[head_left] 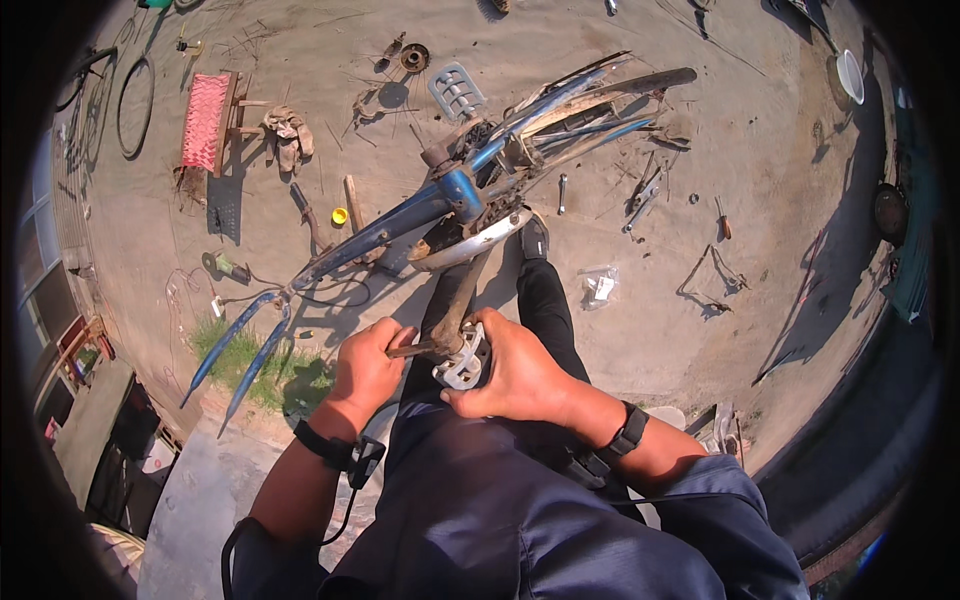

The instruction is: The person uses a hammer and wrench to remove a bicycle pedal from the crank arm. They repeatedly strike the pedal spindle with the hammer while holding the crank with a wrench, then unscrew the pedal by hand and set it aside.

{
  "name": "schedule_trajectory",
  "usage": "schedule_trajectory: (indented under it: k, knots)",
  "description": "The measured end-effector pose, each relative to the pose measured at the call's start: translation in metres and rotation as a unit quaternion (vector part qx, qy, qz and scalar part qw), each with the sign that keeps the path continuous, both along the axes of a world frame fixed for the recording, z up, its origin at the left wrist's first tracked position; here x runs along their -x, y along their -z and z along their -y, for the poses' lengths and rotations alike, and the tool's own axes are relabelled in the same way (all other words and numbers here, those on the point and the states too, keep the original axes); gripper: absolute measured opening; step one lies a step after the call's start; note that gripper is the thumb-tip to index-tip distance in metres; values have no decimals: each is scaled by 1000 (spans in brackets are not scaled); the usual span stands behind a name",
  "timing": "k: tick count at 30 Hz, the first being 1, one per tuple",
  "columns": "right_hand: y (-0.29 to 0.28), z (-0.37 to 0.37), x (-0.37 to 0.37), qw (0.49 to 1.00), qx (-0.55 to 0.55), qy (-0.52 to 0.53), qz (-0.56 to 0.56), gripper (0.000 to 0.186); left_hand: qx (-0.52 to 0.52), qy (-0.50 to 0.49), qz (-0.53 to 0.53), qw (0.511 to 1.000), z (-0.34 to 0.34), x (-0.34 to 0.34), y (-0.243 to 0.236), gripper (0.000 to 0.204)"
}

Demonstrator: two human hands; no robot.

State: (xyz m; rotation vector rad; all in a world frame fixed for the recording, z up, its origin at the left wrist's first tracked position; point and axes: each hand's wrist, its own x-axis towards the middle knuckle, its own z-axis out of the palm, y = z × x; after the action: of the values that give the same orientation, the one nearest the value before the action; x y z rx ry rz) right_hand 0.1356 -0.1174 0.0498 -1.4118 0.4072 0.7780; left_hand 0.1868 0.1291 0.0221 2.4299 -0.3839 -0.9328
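Note:
A stripped blue bicycle frame (pixel 460 195) lies at an angle above my legs, its bare fork (pixel 243 350) pointing down-left and its mudguard at upper right. A rusty crank arm (pixel 465 295) runs down toward me, ending in a pale pedal (pixel 462 365). My right hand (pixel 515 370) is closed on this pedal, thumb along its lower side. My left hand (pixel 368 368) is closed round a thin rusty metal tool (pixel 412 350), likely a wrench, which reaches to the crank end beside the pedal. Its far tip is partly hidden at the joint.
Around lie a pink-webbed stool (pixel 205 122), grey saddle-like grate (pixel 455 90), yellow cup (pixel 339 215), green power tool (pixel 225 267) with cord, wrenches (pixel 562 193), a screwdriver (pixel 723 222), a plastic bag (pixel 600 287), a bent metal bracket (pixel 712 285), several loose rods and a tire (pixel 135 108).

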Motion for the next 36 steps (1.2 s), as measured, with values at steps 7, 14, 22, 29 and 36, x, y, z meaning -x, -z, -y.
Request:
schedule_trajectory:
  k: [7,14,22,29,36]
  knots:
    - [-14,16,-7,999,35,-16,-13,74,90,-45,-119,988,50,5,76,20]
    - [-14,19,-7,998,42,-33,-28,74,189,-115,-258,940,116,-5,90,26]
    - [-13,29,-1,999,53,-13,-6,74,159,-37,-136,977,19,46,63,13]
    - [-8,20,10,995,86,1,50,85,-49,-60,-214,974,-16,22,-95,28]
    - [-6,16,23,993,101,42,45,68,-61,5,-168,984,13,-10,-153,35]
